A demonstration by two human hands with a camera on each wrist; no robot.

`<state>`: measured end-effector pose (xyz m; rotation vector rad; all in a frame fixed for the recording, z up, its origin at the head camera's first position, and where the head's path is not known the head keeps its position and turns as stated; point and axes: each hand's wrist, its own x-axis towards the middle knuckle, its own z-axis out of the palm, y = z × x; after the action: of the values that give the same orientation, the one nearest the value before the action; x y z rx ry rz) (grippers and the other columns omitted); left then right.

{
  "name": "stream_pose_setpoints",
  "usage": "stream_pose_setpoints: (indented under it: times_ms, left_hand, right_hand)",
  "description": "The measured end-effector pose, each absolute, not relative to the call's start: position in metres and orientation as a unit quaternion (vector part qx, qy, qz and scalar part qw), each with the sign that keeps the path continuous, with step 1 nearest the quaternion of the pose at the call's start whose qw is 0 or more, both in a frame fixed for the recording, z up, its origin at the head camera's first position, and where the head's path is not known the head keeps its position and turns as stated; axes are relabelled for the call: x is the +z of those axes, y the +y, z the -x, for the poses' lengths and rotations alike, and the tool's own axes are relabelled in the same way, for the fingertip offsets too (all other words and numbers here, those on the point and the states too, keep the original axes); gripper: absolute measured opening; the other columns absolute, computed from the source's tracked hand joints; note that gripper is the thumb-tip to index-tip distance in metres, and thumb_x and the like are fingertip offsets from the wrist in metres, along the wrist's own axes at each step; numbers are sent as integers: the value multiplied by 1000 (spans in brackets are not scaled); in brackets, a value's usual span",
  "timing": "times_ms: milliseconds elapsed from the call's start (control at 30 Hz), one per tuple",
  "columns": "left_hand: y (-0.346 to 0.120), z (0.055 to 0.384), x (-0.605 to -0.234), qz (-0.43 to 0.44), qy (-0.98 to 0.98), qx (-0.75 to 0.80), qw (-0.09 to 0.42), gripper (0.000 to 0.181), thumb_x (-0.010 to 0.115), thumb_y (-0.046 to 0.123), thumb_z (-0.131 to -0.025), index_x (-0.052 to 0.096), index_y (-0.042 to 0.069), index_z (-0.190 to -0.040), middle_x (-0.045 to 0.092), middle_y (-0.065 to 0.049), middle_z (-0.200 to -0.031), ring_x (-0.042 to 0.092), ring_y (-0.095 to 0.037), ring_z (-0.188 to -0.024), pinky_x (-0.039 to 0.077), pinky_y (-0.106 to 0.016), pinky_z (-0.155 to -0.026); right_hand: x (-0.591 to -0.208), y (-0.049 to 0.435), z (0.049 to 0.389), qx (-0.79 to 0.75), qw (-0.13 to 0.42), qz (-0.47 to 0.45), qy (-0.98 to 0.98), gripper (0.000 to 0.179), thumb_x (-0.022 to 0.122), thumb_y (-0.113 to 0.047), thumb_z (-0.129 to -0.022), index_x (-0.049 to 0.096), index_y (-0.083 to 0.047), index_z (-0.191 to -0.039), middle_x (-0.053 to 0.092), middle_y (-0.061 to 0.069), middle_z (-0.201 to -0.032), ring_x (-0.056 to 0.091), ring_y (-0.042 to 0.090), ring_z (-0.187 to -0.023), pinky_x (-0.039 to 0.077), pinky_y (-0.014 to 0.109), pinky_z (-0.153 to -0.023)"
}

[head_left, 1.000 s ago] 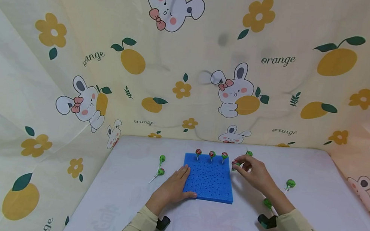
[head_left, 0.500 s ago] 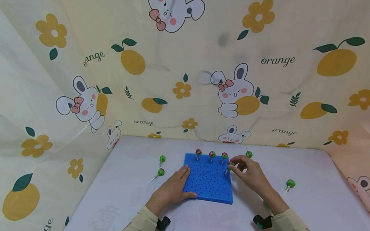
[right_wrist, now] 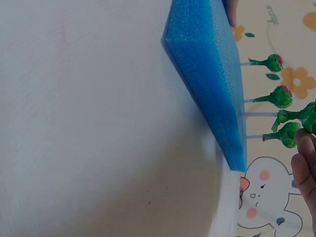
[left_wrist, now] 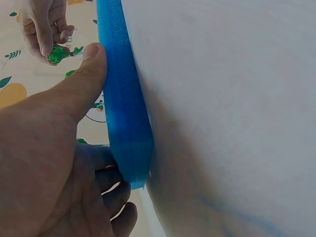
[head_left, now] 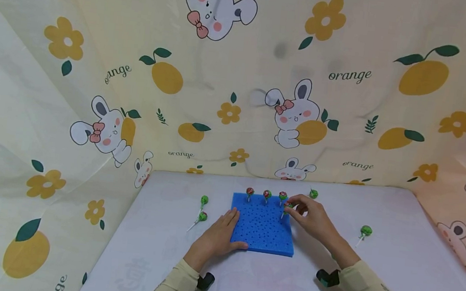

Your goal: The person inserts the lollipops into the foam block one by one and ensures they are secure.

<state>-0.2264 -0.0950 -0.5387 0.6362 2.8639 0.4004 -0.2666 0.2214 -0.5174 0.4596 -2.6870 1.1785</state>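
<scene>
Lollipop in grip (head_left: 288,207): showing a green wrapper with some red, head up, pale stick pointing down; hanging over the right side of the foam board (head_left: 263,236), near its far corner.
Foam board: lying flat on the white table (head_left: 261,286), bright blue, dotted with small holes.
Far-edge row: three wrapped lollipops, left (head_left: 250,192), middle (head_left: 267,194) and right (head_left: 282,196), standing on their sticks, red and green.
Right hand (head_left: 315,218): I'm seeing it pinching the lollipop's head between thumb and fingers, forearm reaching in from the lower right.
Left hand (head_left: 218,234): gripping nothing; resting against the board's left edge, fingers extended along it, thumb lying at the near edge.
Loose lollipops: two lying left of the board (head_left: 204,200) (head_left: 203,216), one beyond the right hand (head_left: 314,193), one farther right (head_left: 366,231).
Hidden: fingers are covering part of the held head; I'm not able to tell whether its stick is entering a hole.
Cut off: right wrist view is cropping the right hand and that lollipop's head at the frame edge.
</scene>
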Motion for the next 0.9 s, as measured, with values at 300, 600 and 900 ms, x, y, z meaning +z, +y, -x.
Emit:
stream_pose_setpoints:
  times_ms: [300,600,900]
  left_hand:
    - [-95,227,-539,-213,964,132,91,105,69,66,-97,25,4,-170,22,-13,-179,23,-30,-164,27,-44,-132]
    - [-95,227,-539,-209,965,130,92,106,69,66,-96,26,5,-170,22,-12,-179,23,-29,-164,28,-44,-132]
    - [-94,227,-538,-205,965,132,97,106,69,67,-96,25,5,-171,21,-11,-179,23,-29,-165,28,-45,-132]
  right_hand:
    - [-519,221,270,391,85,-156,-903,25,82,-22,-98,75,-11,-120,72,-1,-99,62,16,-84,55,22,-70]
    - [-518,221,271,392,80,-160,-902,25,82,-22,-98,75,-11,-120,72,-1,-99,63,17,-84,55,23,-70]
    - [-518,220,272,390,71,-157,-905,25,82,-22,-99,75,-11,-120,72,-1,-101,63,17,-86,56,23,-71]
